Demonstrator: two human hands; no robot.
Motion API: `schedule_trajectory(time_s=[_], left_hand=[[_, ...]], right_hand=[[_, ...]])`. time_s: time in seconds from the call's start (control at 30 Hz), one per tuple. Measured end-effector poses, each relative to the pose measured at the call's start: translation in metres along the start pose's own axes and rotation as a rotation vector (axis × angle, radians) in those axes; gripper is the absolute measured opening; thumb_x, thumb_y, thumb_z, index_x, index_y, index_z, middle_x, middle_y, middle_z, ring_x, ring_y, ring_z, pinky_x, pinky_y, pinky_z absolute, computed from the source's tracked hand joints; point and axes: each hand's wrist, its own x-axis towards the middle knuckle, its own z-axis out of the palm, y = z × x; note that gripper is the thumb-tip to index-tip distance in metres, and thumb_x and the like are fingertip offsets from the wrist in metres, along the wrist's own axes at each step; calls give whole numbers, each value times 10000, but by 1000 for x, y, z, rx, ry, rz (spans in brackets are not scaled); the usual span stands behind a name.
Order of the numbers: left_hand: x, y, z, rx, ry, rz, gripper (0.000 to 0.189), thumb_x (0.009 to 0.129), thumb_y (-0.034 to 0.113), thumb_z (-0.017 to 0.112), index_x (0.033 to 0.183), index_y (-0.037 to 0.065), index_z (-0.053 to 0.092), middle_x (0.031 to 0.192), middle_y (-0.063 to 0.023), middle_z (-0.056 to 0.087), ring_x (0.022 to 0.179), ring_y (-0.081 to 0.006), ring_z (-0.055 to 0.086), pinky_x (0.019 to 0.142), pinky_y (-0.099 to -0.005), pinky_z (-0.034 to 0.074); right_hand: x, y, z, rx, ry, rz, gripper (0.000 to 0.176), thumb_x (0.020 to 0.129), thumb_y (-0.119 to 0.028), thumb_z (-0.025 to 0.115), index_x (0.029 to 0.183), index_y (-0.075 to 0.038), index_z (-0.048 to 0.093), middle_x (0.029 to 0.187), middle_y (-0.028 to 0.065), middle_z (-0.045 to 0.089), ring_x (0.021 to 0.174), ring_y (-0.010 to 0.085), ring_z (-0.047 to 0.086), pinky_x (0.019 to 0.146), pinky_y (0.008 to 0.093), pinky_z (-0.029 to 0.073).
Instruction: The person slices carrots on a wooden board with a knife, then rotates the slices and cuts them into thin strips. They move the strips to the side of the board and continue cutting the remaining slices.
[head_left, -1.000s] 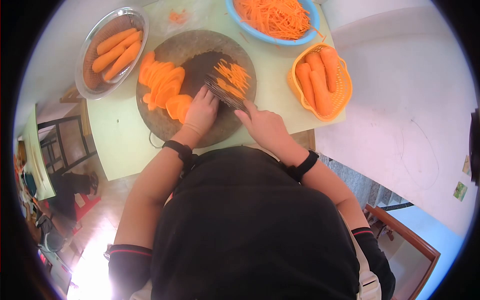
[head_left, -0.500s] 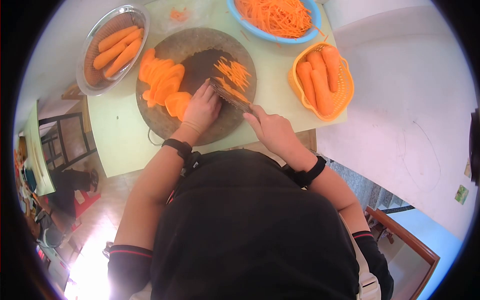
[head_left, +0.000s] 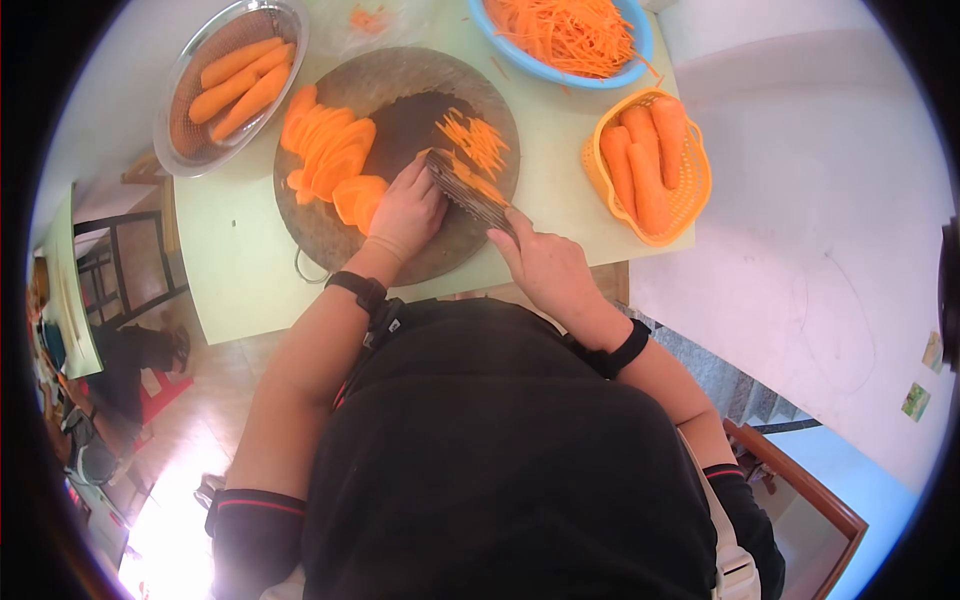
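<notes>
One knife (head_left: 468, 192), and we've got it gripped by the handle in the right hand (head_left: 548, 270), the blade slanting up and left across to the left hand (head_left: 408, 212). Over there we see bent fingers, down low on the round board (head_left: 405, 68) and close beside the blade; whether they pin anything we can't tell, it's hidden from us. Just beyond the blade, here's a loose heap of carrot strips (head_left: 475, 140)! Out to the left hand's left, we have carrot slices (head_left: 335, 150) fanned and overlapping, and farther out a steel dish (head_left: 195, 165) with whole carrots (head_left: 235, 80). Over to the right hand's right, a yellow basket (head_left: 692, 205) carries more carrots (head_left: 650, 190), and past both hands a blue basin (head_left: 600, 81) brims with shredded carrot (head_left: 565, 35), everything up on our pale counter (head_left: 235, 280).
</notes>
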Motion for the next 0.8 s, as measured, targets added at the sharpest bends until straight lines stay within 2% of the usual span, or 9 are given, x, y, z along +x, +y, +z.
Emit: schedule_trajectory(time_s=[0.13,0.37,0.53,0.8], left_hand=[[0,-1,-1,29,4,22,396,725,55,689,1107,-23,621,1203,-166,575,1218,-368,502,1027,-404,445],[0,0,-2,-1,-22,-2,366,735,41,673,1091,-31,624,1171,-170,581,1178,-362,522,986,-397,469],[5,2,-4,60,41,29,382,743,86,667,1110,-14,622,1169,-142,581,1163,-327,535,969,-396,479],[0,-2,1,65,-5,18,386,750,89,671,1119,-14,619,1188,-152,578,1199,-338,513,999,-396,464]], right_hand=[[5,-2,2,21,24,5,472,1000,-459,434,1067,-10,565,586,160,625,553,337,650,504,420,517],[35,-2,15,78,36,3,485,996,-481,430,1092,-25,563,606,172,629,581,358,649,536,441,517],[30,18,14,368,57,37,503,996,-490,426,1155,-42,590,638,191,637,618,371,654,571,453,521],[9,8,-4,172,-56,49,537,997,-490,427,1144,1,585,633,194,637,613,376,654,575,449,526]])
